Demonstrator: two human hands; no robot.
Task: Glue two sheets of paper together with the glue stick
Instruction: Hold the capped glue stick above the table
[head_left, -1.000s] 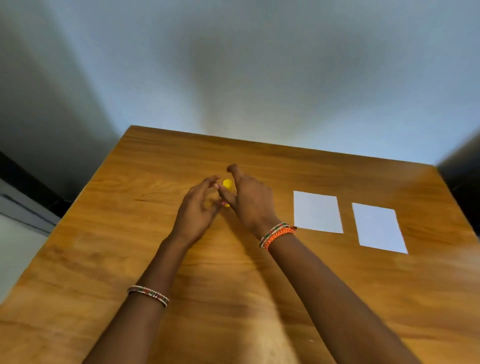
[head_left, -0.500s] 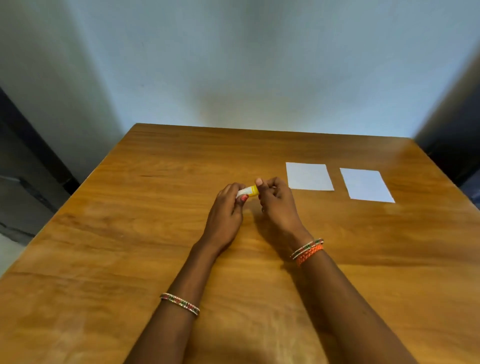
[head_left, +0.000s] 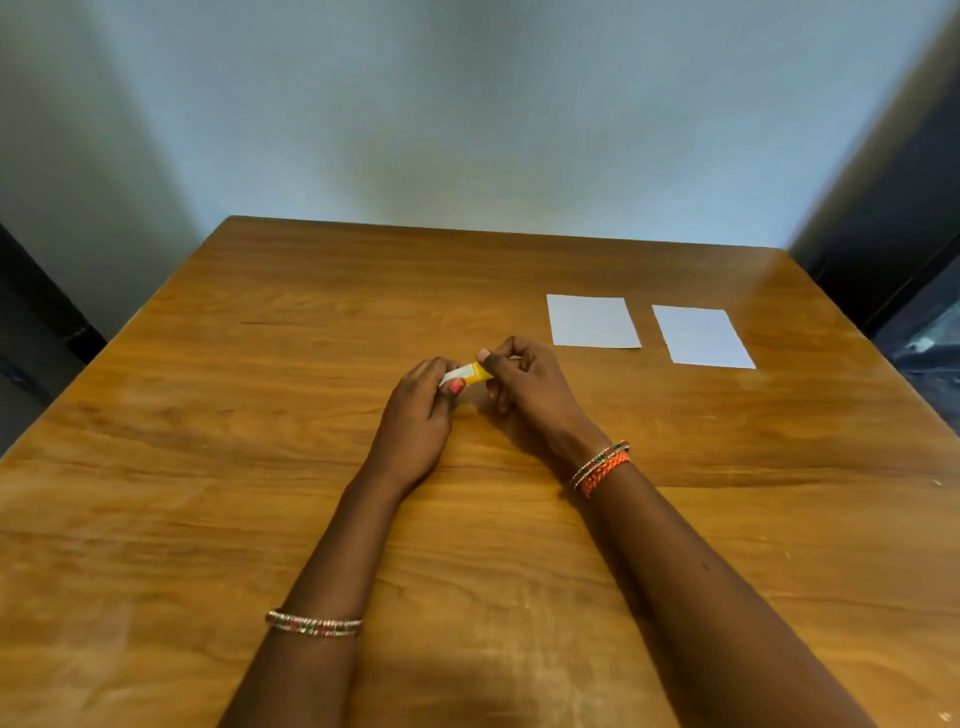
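Note:
A small yellow and white glue stick (head_left: 469, 373) lies sideways between both my hands, just above the middle of the wooden table (head_left: 260, 467). My left hand (head_left: 418, 415) grips its white end. My right hand (head_left: 524, 382) pinches its yellow end with thumb and fingers. Two white sheets of paper lie flat side by side to the right and farther back: the nearer sheet (head_left: 592, 321) and the far right sheet (head_left: 701, 336). Neither hand touches them.
A pale wall (head_left: 467, 130) stands behind the table's far edge. Dark furniture (head_left: 893, 223) sits beyond the right edge, and a dark strip (head_left: 36, 322) runs past the left edge.
A second ago both hands were reaching for the glue stick farther back on the table. They have since picked it up and drawn it nearer; the grip is the same as half a second ago.

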